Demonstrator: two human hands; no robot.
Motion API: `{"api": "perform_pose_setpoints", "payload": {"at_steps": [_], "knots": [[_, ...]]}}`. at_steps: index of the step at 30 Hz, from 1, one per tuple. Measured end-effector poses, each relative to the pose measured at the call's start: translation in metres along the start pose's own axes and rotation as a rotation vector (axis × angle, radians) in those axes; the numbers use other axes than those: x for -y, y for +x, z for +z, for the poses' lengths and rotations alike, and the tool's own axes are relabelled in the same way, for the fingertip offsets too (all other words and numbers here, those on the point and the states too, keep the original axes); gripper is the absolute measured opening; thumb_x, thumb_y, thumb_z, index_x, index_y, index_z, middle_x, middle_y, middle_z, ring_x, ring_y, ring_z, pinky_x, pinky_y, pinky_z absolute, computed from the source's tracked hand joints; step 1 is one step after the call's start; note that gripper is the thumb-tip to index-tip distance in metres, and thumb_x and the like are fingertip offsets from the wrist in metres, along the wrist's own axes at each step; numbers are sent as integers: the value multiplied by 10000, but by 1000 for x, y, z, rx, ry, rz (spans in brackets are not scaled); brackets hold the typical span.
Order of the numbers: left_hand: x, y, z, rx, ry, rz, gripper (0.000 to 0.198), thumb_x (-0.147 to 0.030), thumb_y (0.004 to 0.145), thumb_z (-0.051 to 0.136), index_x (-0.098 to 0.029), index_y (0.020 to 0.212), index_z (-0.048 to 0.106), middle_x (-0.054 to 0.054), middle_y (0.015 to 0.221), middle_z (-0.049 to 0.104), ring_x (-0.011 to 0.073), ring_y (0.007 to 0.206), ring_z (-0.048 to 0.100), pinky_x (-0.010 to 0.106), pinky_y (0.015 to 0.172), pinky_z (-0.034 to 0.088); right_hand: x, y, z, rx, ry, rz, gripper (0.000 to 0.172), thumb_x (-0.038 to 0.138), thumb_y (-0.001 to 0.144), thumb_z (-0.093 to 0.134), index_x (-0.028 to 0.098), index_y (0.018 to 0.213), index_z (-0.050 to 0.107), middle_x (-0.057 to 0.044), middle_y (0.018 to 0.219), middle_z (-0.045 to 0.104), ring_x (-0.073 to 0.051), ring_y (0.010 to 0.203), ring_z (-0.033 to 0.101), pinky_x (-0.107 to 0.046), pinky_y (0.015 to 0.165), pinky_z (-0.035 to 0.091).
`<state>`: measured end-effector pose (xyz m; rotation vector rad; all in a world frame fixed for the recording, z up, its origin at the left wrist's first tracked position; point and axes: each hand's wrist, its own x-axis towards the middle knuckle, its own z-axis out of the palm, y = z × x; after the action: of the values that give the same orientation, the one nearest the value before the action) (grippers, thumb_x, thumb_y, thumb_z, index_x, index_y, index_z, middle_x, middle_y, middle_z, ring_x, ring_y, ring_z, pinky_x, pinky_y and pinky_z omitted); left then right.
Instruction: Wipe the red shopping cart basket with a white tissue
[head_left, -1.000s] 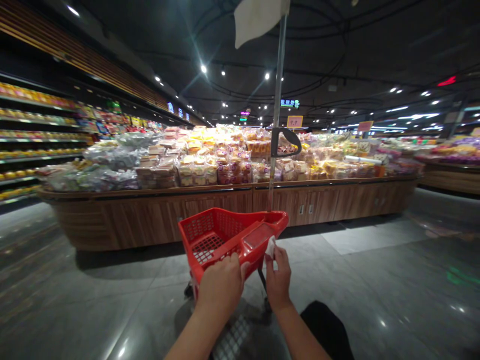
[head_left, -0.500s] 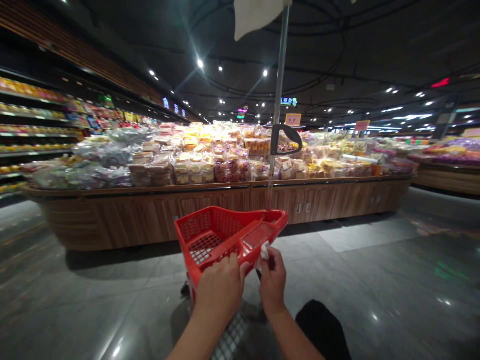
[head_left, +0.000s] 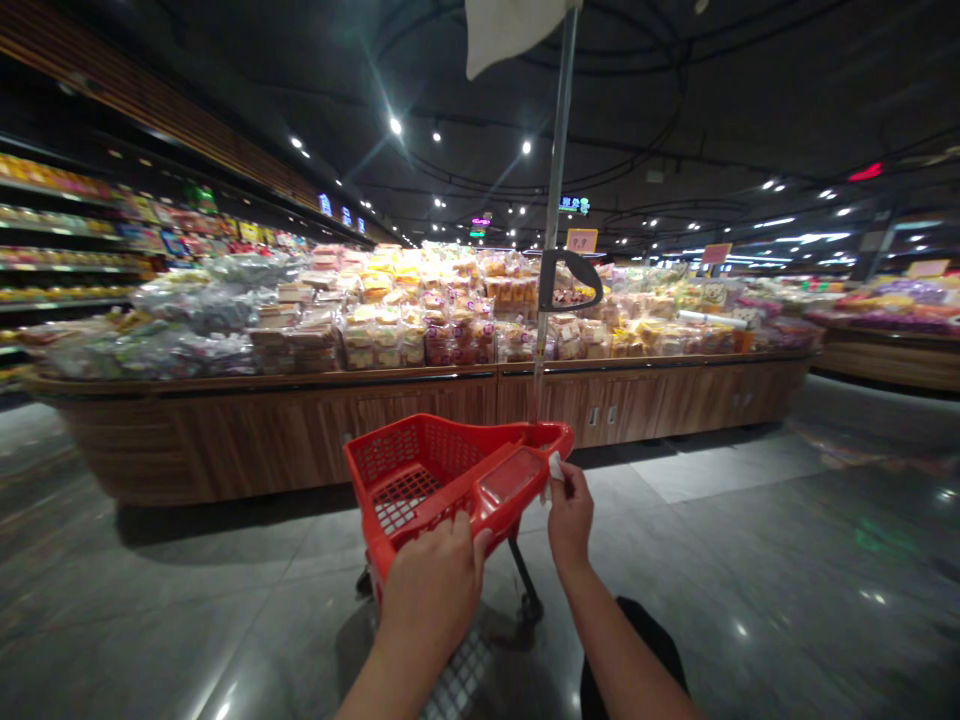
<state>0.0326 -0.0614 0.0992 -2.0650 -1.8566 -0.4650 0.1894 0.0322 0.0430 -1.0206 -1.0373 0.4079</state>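
A red plastic shopping cart [head_left: 442,440] stands in front of me, its slotted basket showing a grid floor. My left hand [head_left: 439,575] is closed over the near rim of the cart, fingers hooked over the edge. Pinched in my right hand [head_left: 570,515] is a small white crumpled piece, like tissue or a wipe [head_left: 555,466], touching the cart's right rim. A grey pole [head_left: 559,160] rises from the cart's right end, with a dark loop-shaped handle [head_left: 570,281] on it and a pale flag-like sheet [head_left: 514,35] at its top.
Beyond the cart runs a long wood-panelled display counter [head_left: 247,430] heaped with bagged packaged foods [head_left: 382,330]. Stocked shelves [head_left: 60,240] line the left side. Another display [head_left: 892,350] stands at the right. The grey tiled floor [head_left: 720,560] is glossy.
My right hand has slid right and up along the cart's rim with the white tissue. My left hand keeps its grip on the rim. The view has shifted slightly.
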Motion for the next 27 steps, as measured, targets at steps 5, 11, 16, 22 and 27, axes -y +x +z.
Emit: {"api": "perform_pose_setpoints", "payload": {"at_steps": [5, 11, 16, 22, 27], "knots": [[5, -3, 1, -18, 9, 10, 382, -349, 913, 298, -164, 1052, 602, 107, 914, 699, 242, 791, 661, 330, 660, 466, 2, -30, 2, 152, 67, -174, 172, 300, 884, 447, 212, 919, 591, -38, 877, 594, -182, 847, 562, -312, 775, 453], [9, -6, -4, -8, 19, 13, 394, -365, 915, 289, -168, 1023, 612, 101, 916, 700, 243, 788, 659, 338, 663, 462, -9, 25, -12, 115, -173, -193, 299, 219, 844, 444, 171, 1052, 654, -56, 849, 553, -190, 794, 548, -327, 745, 460], [13, -8, -1, -20, -5, 23, 409, -375, 915, 293, -156, 1054, 609, 114, 953, 698, 257, 816, 658, 365, 692, 469, -4, 34, -17, 304, -319, -361, 349, 130, 821, 422, 212, 1038, 683, -76, 995, 524, -190, 898, 540, -323, 827, 465], [23, -11, -6, -8, -49, 16, 402, -387, 912, 304, -183, 1069, 613, 93, 981, 703, 247, 847, 660, 362, 721, 469, 6, 61, -29, 459, -582, -447, 442, 23, 770, 396, 222, 1038, 686, -40, 1092, 645, -209, 1024, 530, -367, 926, 411], [28, -11, -12, 21, -45, -5, 403, -396, 906, 316, -193, 1070, 622, 88, 1002, 704, 250, 867, 661, 371, 737, 474, 14, 57, -27, 530, -637, -428, 403, 49, 809, 398, 207, 1065, 667, -18, 1097, 671, -187, 1026, 557, -336, 930, 404]]}}
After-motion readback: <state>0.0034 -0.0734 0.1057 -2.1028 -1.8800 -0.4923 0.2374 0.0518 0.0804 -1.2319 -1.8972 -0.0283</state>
